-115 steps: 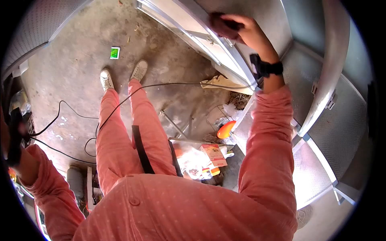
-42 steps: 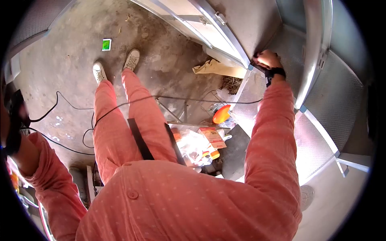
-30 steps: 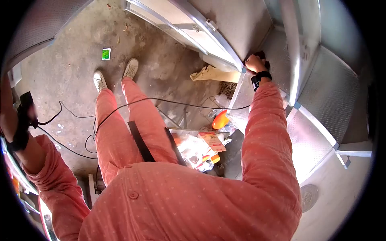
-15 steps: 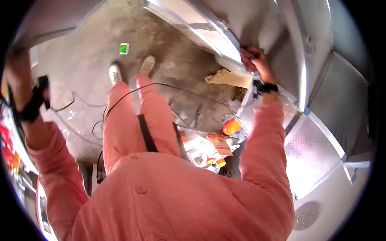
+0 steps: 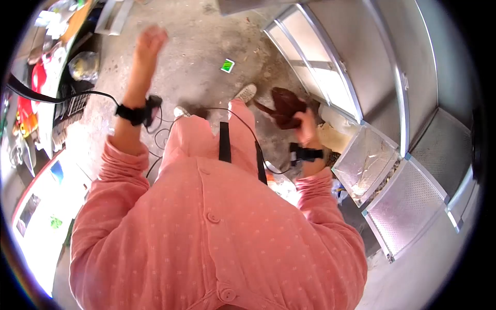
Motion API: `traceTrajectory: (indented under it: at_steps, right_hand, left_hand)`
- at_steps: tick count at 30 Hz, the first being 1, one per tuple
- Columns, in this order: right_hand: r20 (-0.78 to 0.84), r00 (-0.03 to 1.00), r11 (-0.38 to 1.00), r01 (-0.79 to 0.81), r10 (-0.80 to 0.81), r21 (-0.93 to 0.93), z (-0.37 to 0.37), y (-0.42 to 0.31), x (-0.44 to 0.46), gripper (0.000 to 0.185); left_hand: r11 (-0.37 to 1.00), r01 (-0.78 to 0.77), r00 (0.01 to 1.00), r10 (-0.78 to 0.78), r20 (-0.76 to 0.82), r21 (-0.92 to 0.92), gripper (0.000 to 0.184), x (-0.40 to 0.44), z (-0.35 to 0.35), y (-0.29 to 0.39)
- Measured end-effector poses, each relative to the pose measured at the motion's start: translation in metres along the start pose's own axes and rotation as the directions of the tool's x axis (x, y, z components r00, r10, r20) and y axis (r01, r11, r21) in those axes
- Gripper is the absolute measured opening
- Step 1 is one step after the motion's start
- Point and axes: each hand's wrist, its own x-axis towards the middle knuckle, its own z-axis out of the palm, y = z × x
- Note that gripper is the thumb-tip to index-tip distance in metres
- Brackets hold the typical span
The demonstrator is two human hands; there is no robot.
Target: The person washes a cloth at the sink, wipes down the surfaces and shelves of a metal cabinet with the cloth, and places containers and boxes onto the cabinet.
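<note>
Brown cloth (image 5: 284, 107) swung off metal frame (image 5: 338, 64), over open floor (image 5: 191, 59), right hand (image 5: 306, 128) pinching it, left hand (image 5: 150, 43) blurred, unclear

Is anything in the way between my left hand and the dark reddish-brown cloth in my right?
Nothing visible stands between your left hand and the cloth in your right hand. The green-and-white card lies on the floor, and the thin black cable crosses nearer your legs.

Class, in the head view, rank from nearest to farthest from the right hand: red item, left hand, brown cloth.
From the right hand:
1. Brown cloth, in its grip.
2. Left hand, raised on the left.
3. Red item, farther left.
</note>
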Motion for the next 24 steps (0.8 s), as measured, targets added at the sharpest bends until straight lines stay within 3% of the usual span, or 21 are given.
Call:
traceTrajectory:
  at_steps: [1,2,3,4,6,7,8,10,11,12,14,16,19,20,21,22,23,24]
  right_hand:
    - [0.293,0.956,0.988,-0.013,-0.033,0.154,0.030,0.018,-0.005,0.047]
    - [0.382,0.905,0.980,0.149,-0.188,0.129,0.077,0.022,-0.032,0.046]
    - [0.485,0.871,0.952,-0.077,-0.081,0.297,0.109,0.032,-0.036,0.048]
    - [0.583,0.800,0.986,0.063,-0.141,0.152,0.138,0.042,-0.043,0.050]
    - [0.692,0.720,0.981,-0.088,-0.057,0.172,0.213,0.052,-0.073,0.055]
    - [0.733,0.679,0.987,-0.085,-0.044,0.137,0.243,0.059,-0.084,0.055]
    - [0.763,0.637,0.989,0.147,-0.112,0.023,0.274,0.069,-0.094,0.058]
    - [0.841,0.524,0.919,0.384,-0.137,-0.089,0.333,0.085,-0.115,0.060]
    - [0.857,0.516,0.993,0.103,-0.008,-0.053,0.365,0.090,-0.131,0.063]
    - [0.856,0.494,0.974,-0.222,0.152,-0.045,0.382,0.081,-0.140,0.065]
    - [0.854,0.442,0.959,-0.189,0.276,-0.211,0.439,0.105,-0.155,0.069]
    - [0.907,0.317,0.952,0.040,0.276,-0.303,0.488,0.124,-0.162,0.069]
    - [0.924,0.162,0.924,0.111,0.347,-0.366,0.537,0.138,-0.184,0.070]
    - [0.924,0.115,0.913,0.149,0.366,-0.380,0.562,0.152,-0.188,0.071]
    - [0.917,0.069,0.877,0.273,0.393,-0.397,0.583,0.163,-0.189,0.071]
    - [0.901,0.018,0.860,0.288,0.434,-0.421,0.606,0.179,-0.187,0.071]
    - [0.914,0.007,0.741,0.582,0.407,-0.334,0.626,0.197,-0.178,0.071]
    - [0.929,-0.025,0.559,0.804,0.370,-0.201,0.646,0.211,-0.177,0.071]
  left_hand:
    - [0.997,0.080,0.993,-0.079,0.089,-0.006,0.040,-0.028,-0.021,-0.020]
    - [0.977,0.214,0.967,-0.212,0.140,0.003,0.039,-0.052,-0.038,-0.020]
    - [0.965,0.260,0.945,-0.250,0.211,-0.019,0.039,-0.071,-0.058,-0.044]
    - [0.968,0.248,0.942,-0.230,0.244,-0.043,0.036,-0.097,-0.077,-0.051]
    - [0.944,0.301,0.936,-0.265,0.230,-0.136,0.033,-0.139,-0.116,-0.053]
    - [0.925,0.307,0.942,-0.262,0.210,-0.224,0.035,-0.156,-0.136,-0.051]
    - [0.893,0.327,0.940,-0.274,0.203,-0.310,0.038,-0.170,-0.158,-0.051]
    - [0.851,0.255,0.967,-0.213,0.142,-0.459,0.048,-0.194,-0.202,-0.056]
    - [0.843,0.208,0.978,-0.180,0.104,-0.496,0.053,-0.206,-0.227,-0.054]
    - [0.828,0.196,0.980,-0.182,0.078,-0.526,0.059,-0.212,-0.234,-0.042]
    - [0.840,0.098,0.989,-0.141,-0.041,-0.534,0.066,-0.227,-0.277,-0.058]
    - [0.876,-0.016,0.968,-0.107,-0.226,-0.483,0.066,-0.237,-0.309,-0.060]
    - [0.863,-0.174,0.833,-0.128,-0.539,-0.474,0.051,-0.246,-0.328,-0.052]
    - [0.862,-0.204,0.794,-0.132,-0.594,-0.464,0.051,-0.250,-0.347,-0.064]
    - [0.857,-0.176,0.767,-0.190,-0.614,-0.484,0.040,-0.253,-0.359,-0.079]
    - [0.852,-0.152,0.736,-0.242,-0.633,-0.502,0.030,-0.258,-0.375,-0.089]
    - [0.943,-0.098,0.546,-0.216,-0.809,-0.318,0.019,-0.259,-0.386,-0.096]
    - [0.930,-0.120,0.493,-0.248,-0.834,-0.347,0.018,-0.266,-0.402,-0.107]
